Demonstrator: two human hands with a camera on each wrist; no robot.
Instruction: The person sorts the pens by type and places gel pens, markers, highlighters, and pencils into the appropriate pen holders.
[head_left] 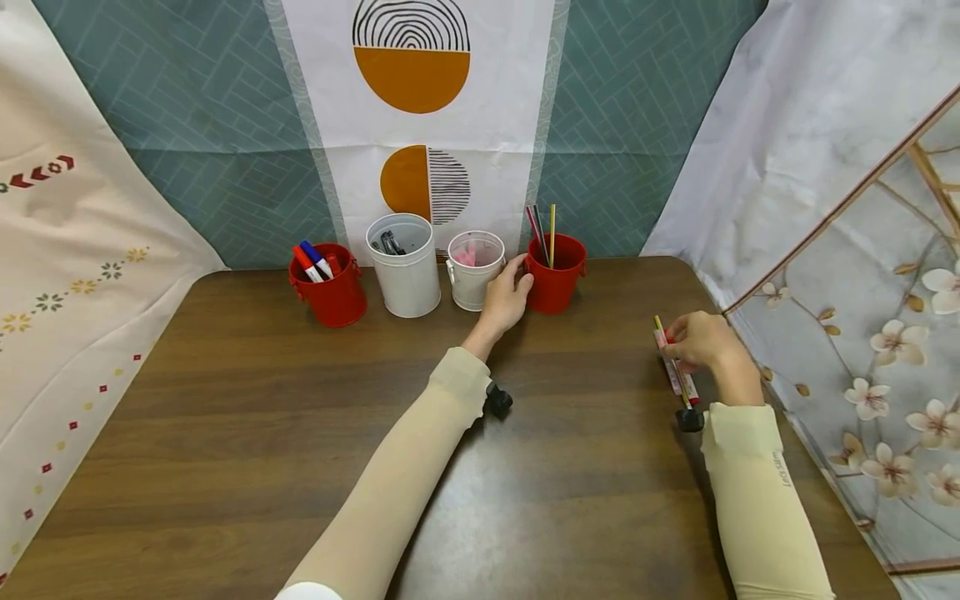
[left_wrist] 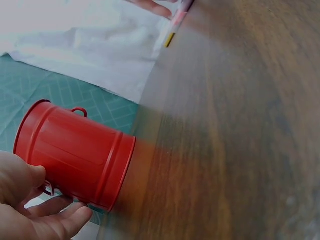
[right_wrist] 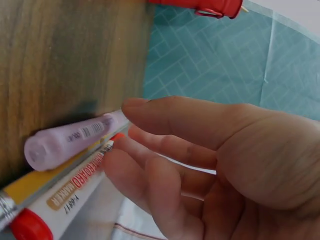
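Note:
In the head view my left hand (head_left: 504, 298) is at the left side of a red bucket (head_left: 553, 292) that holds several thin pencils or sticks. The left wrist view shows the thumb and fingers pinching the bucket's small side handle (left_wrist: 49, 188). My right hand (head_left: 703, 343) hovers at the table's right side, fingers loosely bent and apart. By its fingertips lie a pale lilac pen (right_wrist: 75, 140), a yellow-handled brush (right_wrist: 35, 185) with a silver ferrule and a red-and-white whiteboard marker (right_wrist: 70, 197). The lilac pen's far end is partly hidden behind the thumb.
Left of my left hand stand a small white bucket (head_left: 471, 286) with pink items, a taller white bucket (head_left: 408, 287) with dark items, and another red bucket (head_left: 337, 302) with markers. The brown table (head_left: 300, 433) meets patterned cloths behind and at both sides.

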